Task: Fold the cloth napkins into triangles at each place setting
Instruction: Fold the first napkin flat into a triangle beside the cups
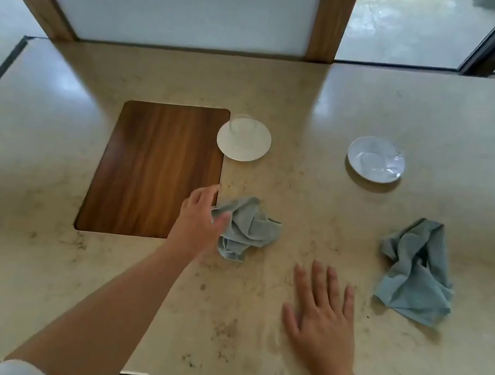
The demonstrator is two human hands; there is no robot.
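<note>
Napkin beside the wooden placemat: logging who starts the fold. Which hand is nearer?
Left. The left hand grips the napkin at its left edge; the right hand, open, is over the table, apart from it.

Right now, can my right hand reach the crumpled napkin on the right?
Probably yes. The right hand is open near the right napkin, with only bare table between them; the left hand pinches the left napkin.

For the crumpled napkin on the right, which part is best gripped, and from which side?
Probably the near flap of the right napkin, which lies flat and spread; the far end is bunched. Come from the near side with the right hand.
</note>
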